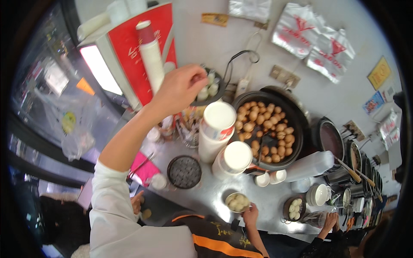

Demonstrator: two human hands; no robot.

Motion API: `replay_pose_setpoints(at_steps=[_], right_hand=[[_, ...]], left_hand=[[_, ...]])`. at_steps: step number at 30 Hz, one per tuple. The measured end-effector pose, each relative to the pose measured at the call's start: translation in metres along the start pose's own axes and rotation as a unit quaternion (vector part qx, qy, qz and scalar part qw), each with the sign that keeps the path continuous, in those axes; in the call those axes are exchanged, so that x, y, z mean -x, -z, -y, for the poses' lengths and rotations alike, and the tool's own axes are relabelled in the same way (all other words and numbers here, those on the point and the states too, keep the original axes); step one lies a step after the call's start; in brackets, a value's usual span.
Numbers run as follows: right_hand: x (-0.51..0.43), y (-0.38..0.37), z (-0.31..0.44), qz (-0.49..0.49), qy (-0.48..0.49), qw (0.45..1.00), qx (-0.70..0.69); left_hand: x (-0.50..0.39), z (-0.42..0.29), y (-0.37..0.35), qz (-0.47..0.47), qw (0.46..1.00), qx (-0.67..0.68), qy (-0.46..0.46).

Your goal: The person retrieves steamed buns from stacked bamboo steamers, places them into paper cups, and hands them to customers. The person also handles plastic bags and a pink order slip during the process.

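Observation:
My left hand (184, 84), on the white-sleeved arm, is raised over a dark round pot (221, 92) that holds several small pale bottles or jars. Its fingers are curled together, and whether anything is pinched between them is hidden. Low over the steel counter (206, 201), my right hand (250, 213) grips the rim of a small bowl (237, 211) filled with pale round balls (238, 202). Beyond that bowl stand two stacks of white tubs, one short (237, 158) and one tall (219, 116).
A large black cooker (237, 100) of brown eggs (267, 124) stands behind the tubs. A black round pan (184, 172) sits left. A paper-cup stack (151, 64) leans against a red panel (129, 48). Another person's hands (329, 222) hold a clear bag (314, 219) at right.

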State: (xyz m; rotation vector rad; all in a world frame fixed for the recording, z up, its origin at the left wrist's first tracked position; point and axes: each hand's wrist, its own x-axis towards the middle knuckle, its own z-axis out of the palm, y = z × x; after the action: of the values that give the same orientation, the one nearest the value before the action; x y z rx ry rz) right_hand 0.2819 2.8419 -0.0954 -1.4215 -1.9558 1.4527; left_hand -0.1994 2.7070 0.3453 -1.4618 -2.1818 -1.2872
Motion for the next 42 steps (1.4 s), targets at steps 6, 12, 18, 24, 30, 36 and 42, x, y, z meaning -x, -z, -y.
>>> replay_pose_setpoints(at_steps=[6,12,18,24,30,36,42], right_hand=[[-0.065,-0.054,0.029,0.084,0.068,0.987,0.121],[-0.068,-0.01,0.059,0.05,-0.021,0.989,0.137],[-0.045,0.056,0.039,-0.056,-0.122,0.98,-0.148],[-0.021,0.063,0.049,-0.085,-0.138,0.978,-0.134],[-0.026,0.075,0.079,-0.125,-0.128,0.968,-0.173],[-0.023,0.07,0.109,-0.117,-0.078,0.985,-0.102],[-0.006,0.087,0.17,-0.104,-0.011,0.979,-0.176]], left_hand=[[-0.225,0.038,-0.16,-0.04,0.952,-0.132,-0.272],[-0.384,0.043,-0.273,-0.133,0.855,-0.37,-0.337],[-0.434,0.042,-0.281,-0.061,0.839,-0.338,-0.422],[-0.438,0.062,-0.281,-0.151,0.832,-0.294,-0.446],[-0.439,0.018,-0.281,-0.032,0.962,-0.084,-0.259],[-0.422,-0.016,-0.255,0.043,0.98,-0.062,-0.187],[-0.371,-0.029,-0.246,-0.075,0.834,-0.171,-0.519]])
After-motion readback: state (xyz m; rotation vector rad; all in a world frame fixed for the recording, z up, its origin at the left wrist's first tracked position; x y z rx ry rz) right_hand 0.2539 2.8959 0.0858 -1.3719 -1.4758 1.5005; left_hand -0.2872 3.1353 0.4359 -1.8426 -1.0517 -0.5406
